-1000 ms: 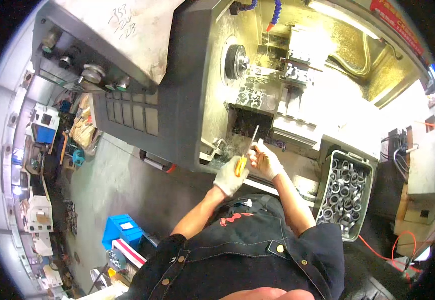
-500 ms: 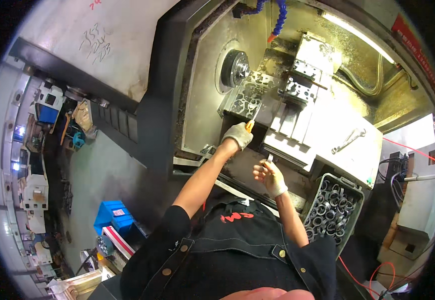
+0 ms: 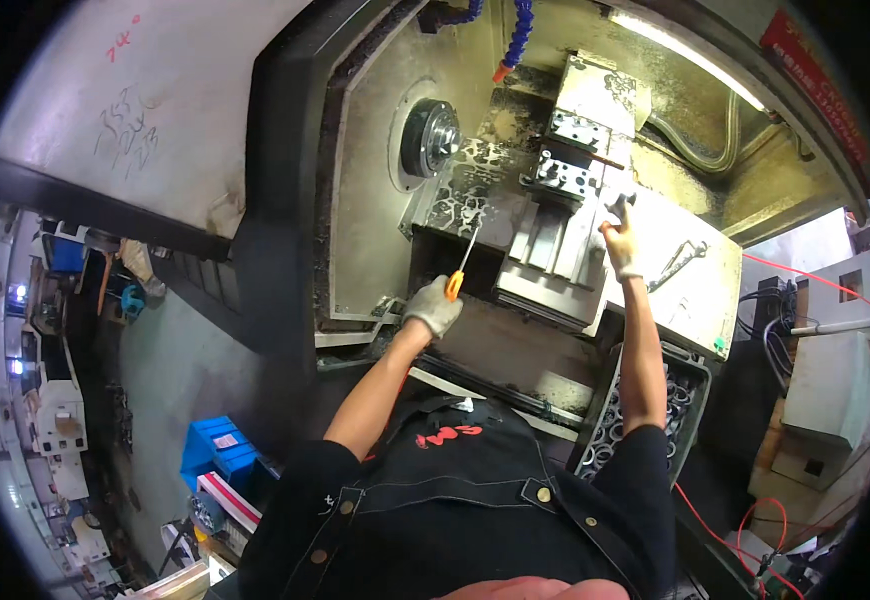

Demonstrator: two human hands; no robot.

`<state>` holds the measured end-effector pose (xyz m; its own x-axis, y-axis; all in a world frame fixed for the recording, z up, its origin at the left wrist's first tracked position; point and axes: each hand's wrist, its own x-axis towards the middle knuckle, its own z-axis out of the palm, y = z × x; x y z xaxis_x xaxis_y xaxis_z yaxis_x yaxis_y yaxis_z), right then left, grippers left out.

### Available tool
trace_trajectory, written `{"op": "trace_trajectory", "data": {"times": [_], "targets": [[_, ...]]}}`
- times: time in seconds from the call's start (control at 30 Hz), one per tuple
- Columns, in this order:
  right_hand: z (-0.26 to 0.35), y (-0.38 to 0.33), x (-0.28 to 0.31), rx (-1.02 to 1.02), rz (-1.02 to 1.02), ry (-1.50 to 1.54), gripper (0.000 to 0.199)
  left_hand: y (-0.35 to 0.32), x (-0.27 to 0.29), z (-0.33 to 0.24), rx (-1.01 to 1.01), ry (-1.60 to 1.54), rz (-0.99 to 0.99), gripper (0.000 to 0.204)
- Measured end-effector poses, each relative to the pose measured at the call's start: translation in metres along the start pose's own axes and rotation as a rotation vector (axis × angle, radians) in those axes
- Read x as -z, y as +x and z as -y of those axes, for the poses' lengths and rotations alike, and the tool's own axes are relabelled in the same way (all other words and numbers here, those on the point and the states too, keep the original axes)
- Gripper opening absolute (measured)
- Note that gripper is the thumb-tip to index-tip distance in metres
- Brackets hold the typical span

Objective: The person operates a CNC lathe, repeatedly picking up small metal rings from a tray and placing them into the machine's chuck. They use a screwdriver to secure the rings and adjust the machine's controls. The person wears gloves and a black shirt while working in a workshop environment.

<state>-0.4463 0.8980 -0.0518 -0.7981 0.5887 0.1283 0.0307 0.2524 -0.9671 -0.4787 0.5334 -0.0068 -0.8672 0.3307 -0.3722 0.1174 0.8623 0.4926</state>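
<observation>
In my gloved left hand (image 3: 433, 305) is a screwdriver (image 3: 460, 274) with an orange handle, its thin shaft pointing up toward the chip-strewn ledge (image 3: 455, 208) below the chuck (image 3: 431, 138). My right hand (image 3: 623, 245) is stretched out over the bright machine cover, just right of the tool block (image 3: 565, 175). Its fingers are closed around something small and dark that glare and size keep me from making out. Beside that hand a wrench (image 3: 677, 268) lies on the pale cover (image 3: 710, 290).
A crate (image 3: 695, 400) of metal rings stands at the lower right, partly behind my right forearm. A blue coolant hose (image 3: 518, 40) hangs above the chuck. Blue bins (image 3: 220, 448) stand on the floor at the left. The machine's front edge (image 3: 495, 395) runs before me.
My right hand has moved up and away from my body to beside the tool block. My left hand has drawn back from the ledge, still gripping the screwdriver. The view has shifted.
</observation>
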Motion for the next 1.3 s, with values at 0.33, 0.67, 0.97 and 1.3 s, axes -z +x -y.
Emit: {"op": "trace_trajectory", "data": {"times": [0.33, 0.67, 0.97, 1.3], "targets": [[0.047, 0.058, -0.018, 0.320, 0.266, -0.799, 0.045, -0.038, -0.010, 0.037, 0.086, -0.071, -0.008, 0.032], [-0.007, 0.060, 0.019, 0.297, -0.005, -0.688, 0.036, -0.042, -0.024, 0.018, 0.001, -0.067, 0.055, 0.030], [0.028, 0.069, 0.019, -0.003, -0.006, -0.825, 0.045, -0.061, -0.031, 0.034, 0.000, -0.082, 0.053, 0.029], [-0.016, -0.012, 0.055, -0.047, -0.389, 0.224, 0.031, -0.076, -0.030, 0.047, 0.026, -0.116, 0.026, 0.030]]}}
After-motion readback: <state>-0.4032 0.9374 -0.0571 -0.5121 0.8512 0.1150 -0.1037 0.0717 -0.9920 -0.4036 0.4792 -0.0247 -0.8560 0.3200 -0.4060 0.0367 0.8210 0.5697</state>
